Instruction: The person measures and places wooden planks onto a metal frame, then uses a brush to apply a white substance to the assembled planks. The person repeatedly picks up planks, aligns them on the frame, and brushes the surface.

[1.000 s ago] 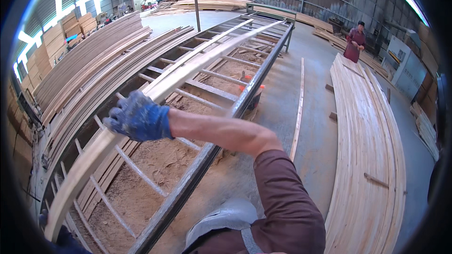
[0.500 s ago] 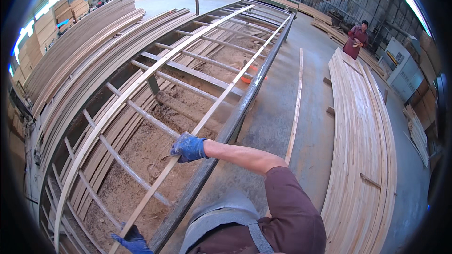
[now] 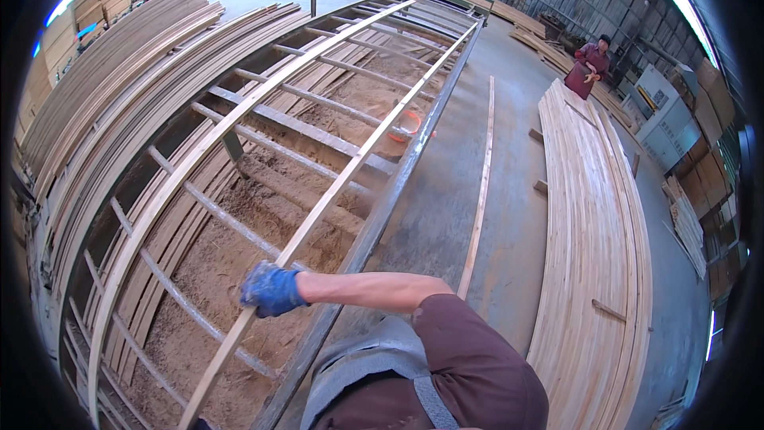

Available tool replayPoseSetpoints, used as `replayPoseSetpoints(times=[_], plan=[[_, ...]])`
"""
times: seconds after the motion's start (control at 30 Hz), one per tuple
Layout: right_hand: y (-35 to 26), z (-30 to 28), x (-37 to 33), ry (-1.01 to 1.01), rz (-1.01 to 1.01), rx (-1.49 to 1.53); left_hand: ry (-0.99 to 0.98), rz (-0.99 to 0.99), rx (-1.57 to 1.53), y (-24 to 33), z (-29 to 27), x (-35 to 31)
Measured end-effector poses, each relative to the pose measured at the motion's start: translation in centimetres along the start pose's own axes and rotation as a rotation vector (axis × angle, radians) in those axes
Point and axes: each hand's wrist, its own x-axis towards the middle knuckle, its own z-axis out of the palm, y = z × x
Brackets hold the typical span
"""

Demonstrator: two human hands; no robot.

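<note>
My right hand wears a blue glove and is closed around a long, narrow wooden strip. That strip slants over the rollers, from the lower edge to the frame's far end. Of my left hand, only a dark blue sliver shows at the lower edge beside the strip's near end; its fingers are hidden. A second long strip lies on the rollers to the left. Both rest on a metal roller frame, with bare rollers between them.
Long boards are stacked along the left. A single strip lies on the floor right of the frame, with a large board stack beyond it. A co-worker stands behind that stack. An orange round object shows beside the far rollers.
My right hand has moved nearer and to the left, still closed on the strip. My left hand has dropped almost out of view. The whole view has shifted slightly.
</note>
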Motion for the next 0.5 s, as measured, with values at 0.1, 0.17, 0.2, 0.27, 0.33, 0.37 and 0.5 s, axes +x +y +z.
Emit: replayPoseSetpoints(times=[0.1,0.17,0.2,0.27,0.33,0.37,0.5], plan=[[2.0,0.1,0.1,0.019,-0.007,-0.029,-0.009,-0.151,-0.191,0.3,6.0,-2.2],[1.9,0.9,1.4,-0.012,-0.01,-0.042,-0.025,-0.157,-0.243,0.3,6.7,-3.2],[1.4,2.4,2.6,-0.017,-0.068,-0.029,-0.007,-0.139,-0.273,0.5,5.0,-4.3],[0.5,5.4,2.8,0.018,-0.249,0.074,-0.015,-0.111,-0.342,-0.1,0.8,-7.1],[2.4,5.4,2.3,-0.181,-0.307,0.246,0.105,-0.189,-0.474,1.1,6.7,-11.4],[2.1,4.1,2.8,-0.182,-0.353,0.229,0.086,-0.253,-0.511,-1.6,2.2,-11.7],[7.0,-1.2,-7.3,-0.235,0.019,-0.027,0.062,-0.628,-0.335,1.1,16.0,-11.8]])
